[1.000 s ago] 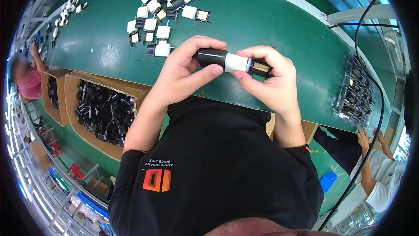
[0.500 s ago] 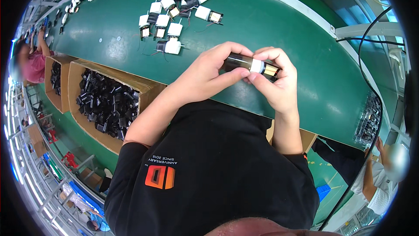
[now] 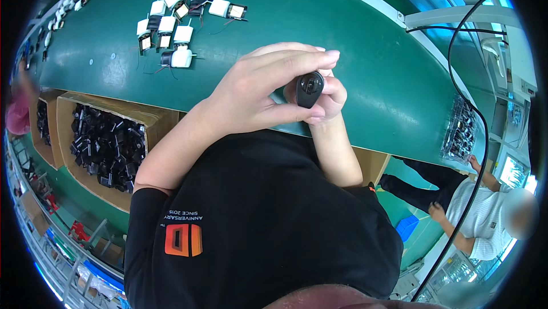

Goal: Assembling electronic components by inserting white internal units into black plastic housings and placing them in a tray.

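Observation:
My left hand [image 3: 260,89] and my right hand [image 3: 331,93] hold one small black part [image 3: 309,88] between them, close to the camera, above the near edge of the green table [image 3: 365,57]. The part is turned end-on, so I see its dark rounded end with a hole in it. My left fingers reach over its top and my left thumb presses under it. My right hand is mostly hidden behind the part. A cluster of several white and black wound parts [image 3: 177,12] lies on the table at the far left, out of reach of both hands.
A cardboard box [image 3: 103,143] full of black parts stands below the table at my left. A clear tray of parts [image 3: 459,132] sits at the table's right end, where another person in a white shirt [image 3: 485,217] stands. A black cable [image 3: 456,52] hangs at the right.
The part lay sideways between my hands, showing a white band; now it is turned end-on toward the camera and raised closer, with my left hand wrapped further around it.

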Demonstrator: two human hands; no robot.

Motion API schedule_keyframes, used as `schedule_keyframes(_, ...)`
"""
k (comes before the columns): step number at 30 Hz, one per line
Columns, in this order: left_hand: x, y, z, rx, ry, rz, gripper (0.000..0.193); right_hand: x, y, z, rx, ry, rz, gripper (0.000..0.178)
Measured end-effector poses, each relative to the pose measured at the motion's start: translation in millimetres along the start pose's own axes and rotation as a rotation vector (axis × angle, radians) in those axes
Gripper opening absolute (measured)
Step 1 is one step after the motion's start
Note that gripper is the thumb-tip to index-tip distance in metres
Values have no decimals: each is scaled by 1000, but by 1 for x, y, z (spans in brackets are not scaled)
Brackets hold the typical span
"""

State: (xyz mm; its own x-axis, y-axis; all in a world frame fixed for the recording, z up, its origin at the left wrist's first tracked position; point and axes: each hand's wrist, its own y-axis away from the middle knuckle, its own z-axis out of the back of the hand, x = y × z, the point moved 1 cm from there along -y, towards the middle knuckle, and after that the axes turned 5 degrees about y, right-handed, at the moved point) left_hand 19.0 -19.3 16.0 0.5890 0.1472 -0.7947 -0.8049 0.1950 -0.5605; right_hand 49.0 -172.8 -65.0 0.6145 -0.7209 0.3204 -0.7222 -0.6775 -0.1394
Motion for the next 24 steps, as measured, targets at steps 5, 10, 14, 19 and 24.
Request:
schedule_keyframes(5, 4, -2, -6, -24, -61, -59, 53, -3, 3, 1, -105, -12, 13, 45)
schedule_keyframes(10, 4, -3, -15, -53, -122, -60, 47, -6, 3, -11, -206, 34, 38, 44)
schedule_keyframes(14, 2, -4, -15, -49, -147, -56, 44, -10, 8, 16, -448, -98, -108, 42)
schedule_keyframes(19, 2, -2, -17, -50, -148, -45, 45, -18, 8, 30, -170, 33, -33, 43)
schedule_keyframes(24, 3, -3, -17, -56, -140, -45, 44, -13, 5, -1, -745, -181, -136, 43)
